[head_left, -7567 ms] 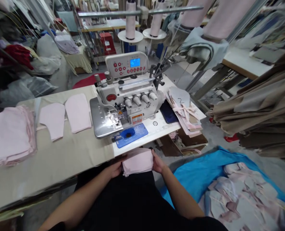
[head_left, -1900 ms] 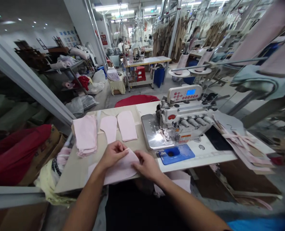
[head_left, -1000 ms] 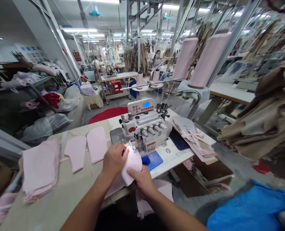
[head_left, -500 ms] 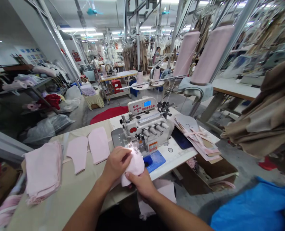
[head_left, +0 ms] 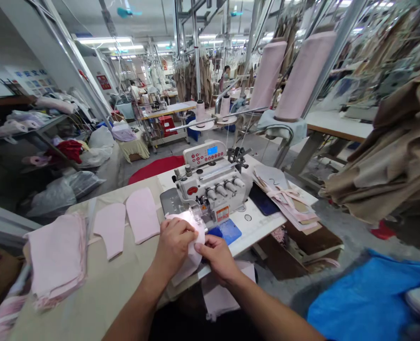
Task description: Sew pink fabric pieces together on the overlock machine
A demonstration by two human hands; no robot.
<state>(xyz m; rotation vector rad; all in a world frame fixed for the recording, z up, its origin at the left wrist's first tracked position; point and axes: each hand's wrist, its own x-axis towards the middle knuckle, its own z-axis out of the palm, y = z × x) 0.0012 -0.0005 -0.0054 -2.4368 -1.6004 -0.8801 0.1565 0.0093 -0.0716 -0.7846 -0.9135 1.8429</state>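
Observation:
A pale pink fabric piece (head_left: pixel 194 255) lies at the needle end of a white overlock sewing machine (head_left: pixel 213 187), its front part hanging over the table edge. My left hand (head_left: pixel 174 240) bears on it from the left, fingers bent and closed on the cloth beside the presser foot. At the near right edge, my right hand (head_left: pixel 217 258) pinches the same piece between thumb and fingers. The needle area is partly hidden by cloth and machine parts. Two cut pink pieces, a curved one (head_left: pixel 111 227) and a rounded one (head_left: pixel 142 215), lie flat left of the machine.
A stack of pink fabric (head_left: pixel 58 255) sits at the table's left. Right of the machine are a dark phone-like slab (head_left: pixel 263 199) and tied pattern pieces (head_left: pixel 284 196). Pink cloth (head_left: pixel 227 289) hangs below the table edge. Large pink thread cones (head_left: pixel 305 76) stand behind.
The fabric has turned and shifted left, lying more under my left hand. My right hand has moved slightly right and away from me along its edge. The view has shifted a little.

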